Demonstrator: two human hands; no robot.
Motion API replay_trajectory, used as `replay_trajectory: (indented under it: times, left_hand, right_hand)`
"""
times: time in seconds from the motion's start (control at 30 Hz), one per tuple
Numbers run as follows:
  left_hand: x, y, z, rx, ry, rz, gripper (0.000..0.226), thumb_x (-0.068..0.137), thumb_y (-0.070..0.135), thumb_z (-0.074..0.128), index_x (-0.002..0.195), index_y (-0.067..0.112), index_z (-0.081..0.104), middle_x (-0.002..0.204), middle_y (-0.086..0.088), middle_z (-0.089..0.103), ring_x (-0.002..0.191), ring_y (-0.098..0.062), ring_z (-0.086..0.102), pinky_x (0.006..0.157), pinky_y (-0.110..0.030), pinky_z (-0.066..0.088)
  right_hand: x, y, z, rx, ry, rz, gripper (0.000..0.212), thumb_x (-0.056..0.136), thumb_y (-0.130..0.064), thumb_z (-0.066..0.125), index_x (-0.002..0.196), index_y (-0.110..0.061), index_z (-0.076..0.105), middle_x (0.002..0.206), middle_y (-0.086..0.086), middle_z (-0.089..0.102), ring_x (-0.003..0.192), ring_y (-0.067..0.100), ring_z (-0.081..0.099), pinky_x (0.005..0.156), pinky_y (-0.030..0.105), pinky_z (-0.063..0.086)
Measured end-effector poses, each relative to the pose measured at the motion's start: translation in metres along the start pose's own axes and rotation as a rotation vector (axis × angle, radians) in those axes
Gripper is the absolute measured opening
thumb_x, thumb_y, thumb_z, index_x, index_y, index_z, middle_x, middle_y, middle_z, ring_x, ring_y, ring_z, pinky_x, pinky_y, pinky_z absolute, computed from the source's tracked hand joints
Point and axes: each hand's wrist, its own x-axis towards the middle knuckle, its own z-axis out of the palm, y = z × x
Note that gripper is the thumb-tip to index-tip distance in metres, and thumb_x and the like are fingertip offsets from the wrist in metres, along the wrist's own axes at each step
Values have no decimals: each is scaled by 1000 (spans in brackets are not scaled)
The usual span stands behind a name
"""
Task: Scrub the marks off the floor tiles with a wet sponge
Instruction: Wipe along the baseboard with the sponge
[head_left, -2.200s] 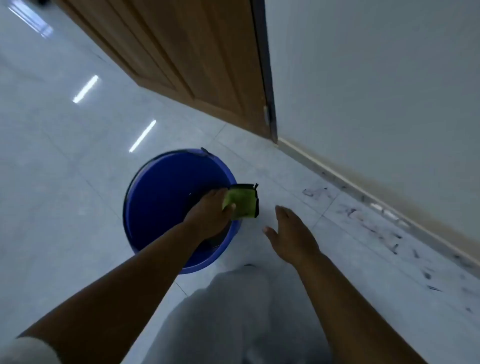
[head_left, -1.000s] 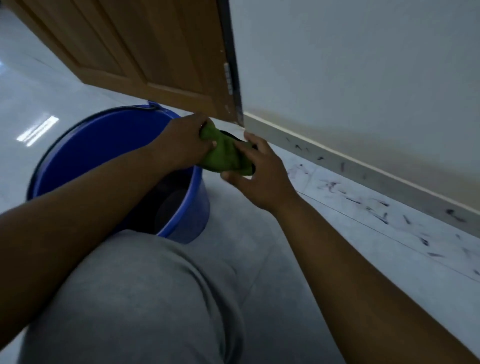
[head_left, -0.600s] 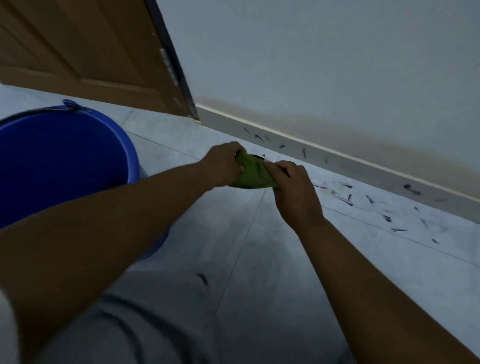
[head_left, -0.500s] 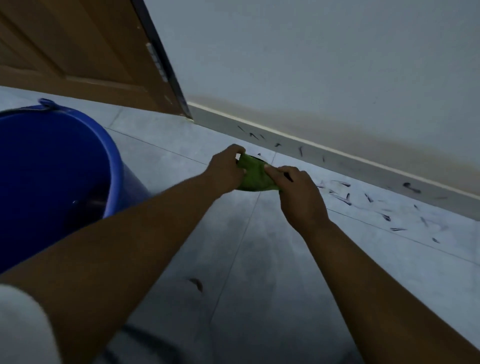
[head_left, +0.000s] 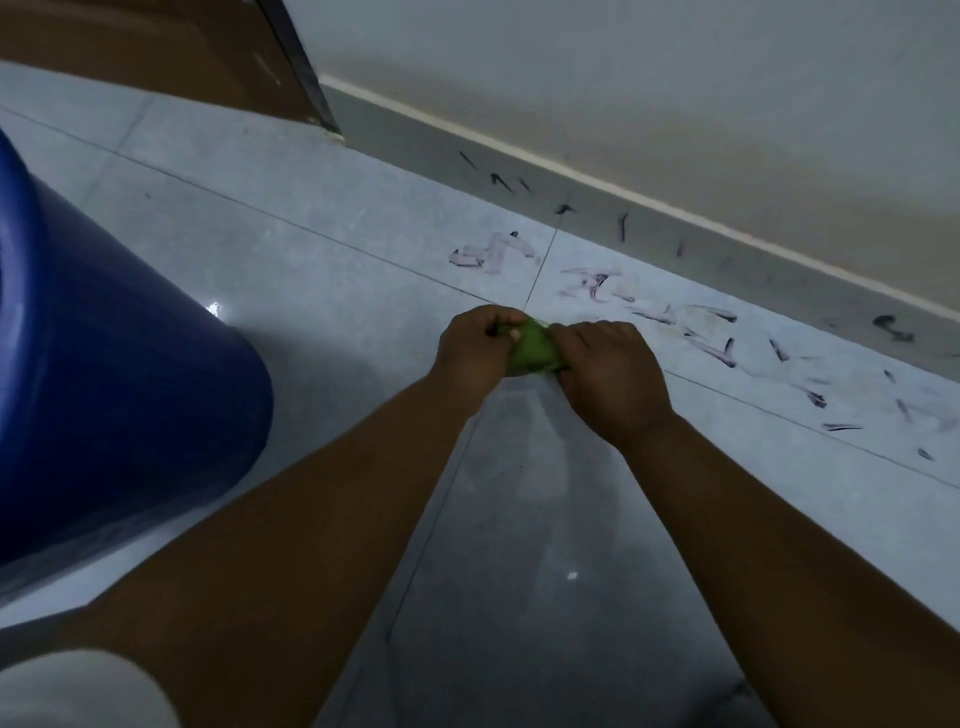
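Observation:
A green sponge (head_left: 532, 349) is squeezed between both hands just above the pale floor tiles (head_left: 322, 270). My left hand (head_left: 475, 340) grips its left end and my right hand (head_left: 610, 371) grips its right end, so most of the sponge is hidden. Dark scribbled marks (head_left: 706, 338) run along the tiles just beyond my hands, with a smudged patch (head_left: 491, 254) further back. More dark strokes (head_left: 623, 226) sit on the grey skirting.
A blue bucket (head_left: 104, 395) stands on the floor at the left. A wooden door (head_left: 156, 47) with a dark frame edge is at the back left. The white wall (head_left: 675, 78) and its skirting (head_left: 753, 270) run diagonally across the back.
Both hands have carried the sponge away from the bucket and down toward the marked tiles. The view has swung right and down, leaving the bucket at the left edge.

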Motion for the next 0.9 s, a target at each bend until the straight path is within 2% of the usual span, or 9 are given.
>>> replay_trajectory:
  times: [0.13, 0.23, 0.33, 0.47, 0.53, 0.63, 0.73, 0.8, 0.9]
  left_hand:
    - [12, -12, -2, -92, -19, -53, 19, 93, 4, 63, 99, 20, 72, 116, -9, 71, 111, -26, 65, 100, -43, 55]
    - [16, -14, -5, -97, 18, -28, 29, 98, 16, 59, 125, 21, 66, 131, -10, 63, 118, -26, 61, 104, -44, 52]
    - [14, -14, -6, 91, 119, 143, 41, 105, 24, 47, 145, 16, 49, 147, -9, 52, 133, -23, 51, 107, -22, 36]
    - [25, -21, -5, 157, 169, 370, 45, 106, 22, 43, 148, 4, 43, 148, -14, 51, 138, -24, 47, 112, -23, 35]
    - [38, -20, -5, 129, 226, 395, 52, 104, 29, 39, 148, 2, 40, 150, -15, 48, 142, -24, 42, 117, -29, 33]
    - [59, -22, -8, 228, 358, 434, 56, 101, 31, 34, 146, -2, 43, 150, -20, 47, 144, -31, 39, 121, -41, 29]
    - [66, -47, -6, 566, 424, 425, 65, 99, 37, 25, 146, -5, 40, 153, -24, 41, 146, -38, 33, 122, -48, 23]
    - [59, -67, 3, 773, 381, 377, 71, 98, 42, 19, 151, -4, 31, 159, -24, 29, 151, -38, 23, 124, -51, 21]
    - [49, -88, 17, 944, 349, 368, 71, 99, 43, 19, 155, -1, 21, 164, -22, 17, 153, -36, 13, 125, -51, 16]
  right_hand:
    - [2, -14, 23, 79, -52, -12, 45, 86, -17, 41, 123, -3, 63, 102, 19, 70, 85, 36, 67, 72, 38, 55]
    - [12, -18, 28, 202, -58, 75, 40, 86, -9, 51, 123, 1, 63, 115, 23, 67, 100, 39, 68, 88, 45, 55]
    - [30, -18, 18, 267, 2, 87, 42, 80, -6, 54, 119, 3, 66, 114, 24, 68, 101, 39, 68, 91, 47, 53]
    - [68, -9, -4, 321, 72, 30, 46, 77, -4, 48, 120, 1, 66, 117, 23, 67, 105, 39, 66, 92, 46, 53]
    - [91, -4, -13, 257, 55, -24, 47, 75, 0, 53, 121, -1, 65, 118, 24, 66, 106, 41, 64, 93, 49, 52]
    - [133, -2, -29, 26, -60, -178, 38, 87, -13, 51, 122, -8, 64, 118, 21, 64, 108, 41, 59, 89, 48, 51]
    - [190, -11, -42, -99, -98, -305, 26, 92, -22, 48, 107, -15, 69, 111, 13, 64, 105, 34, 58, 80, 39, 48]
    - [229, -22, -44, -187, -112, -368, 25, 95, -18, 48, 109, -14, 69, 114, 12, 65, 109, 32, 58, 86, 43, 51]
    - [262, -27, -25, -459, -134, -691, 30, 97, -22, 43, 108, -11, 68, 119, 11, 64, 125, 31, 50, 92, 46, 51]
